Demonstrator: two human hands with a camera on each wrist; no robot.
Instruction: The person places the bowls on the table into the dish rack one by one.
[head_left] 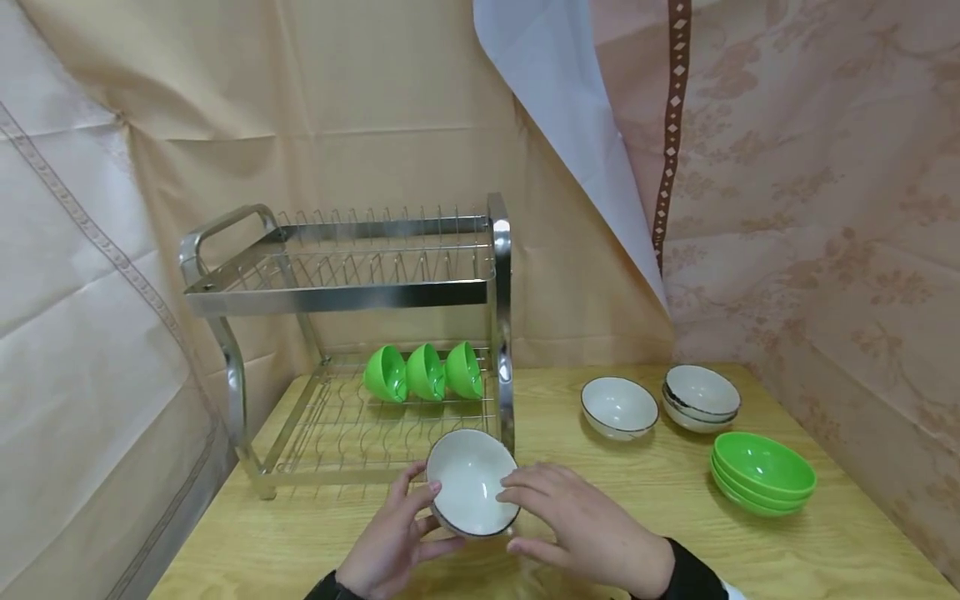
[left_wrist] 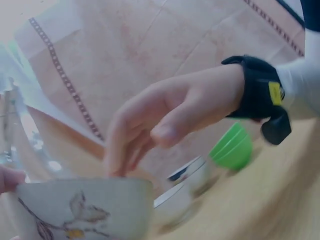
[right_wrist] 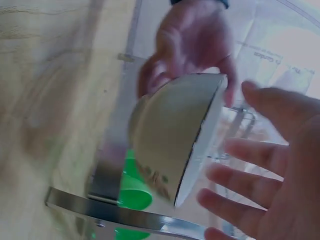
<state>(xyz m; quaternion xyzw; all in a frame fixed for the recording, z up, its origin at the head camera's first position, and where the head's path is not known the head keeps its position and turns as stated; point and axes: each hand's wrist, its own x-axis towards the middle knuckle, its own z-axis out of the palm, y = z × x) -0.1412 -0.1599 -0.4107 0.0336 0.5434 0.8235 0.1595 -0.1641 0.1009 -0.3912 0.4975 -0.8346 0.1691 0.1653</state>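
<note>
Pale and flowered cloths [head_left: 390, 167] are hanging around this corner, and a light wood table [head_left: 247, 550] is filling the floor of it. Near the front edge, a white bowl [head_left: 468, 475] is facing its mouth up toward the person; being round, it is showing no long axis. A metal dish rack [head_left: 337, 298] is standing just beyond it, mostly toward eleven o'clock, three green bowls [head_left: 425, 371] lining up on edge on its lower shelf. The left hand [head_left: 393, 542] is gripping the white bowl at its eight o'clock, thumb over the rim, and is lying nearer the rack. The right hand [head_left: 570, 517] is hovering around four o'clock, fingers loosely spread, holding nothing; whether a fingertip is touching, I can't tell. Out toward two o'clock, a single pale bowl [head_left: 618, 404] and a pale stack [head_left: 701, 390] are sitting close together; nearer three o'clock, a green stack [head_left: 765, 467] is resting.
</note>
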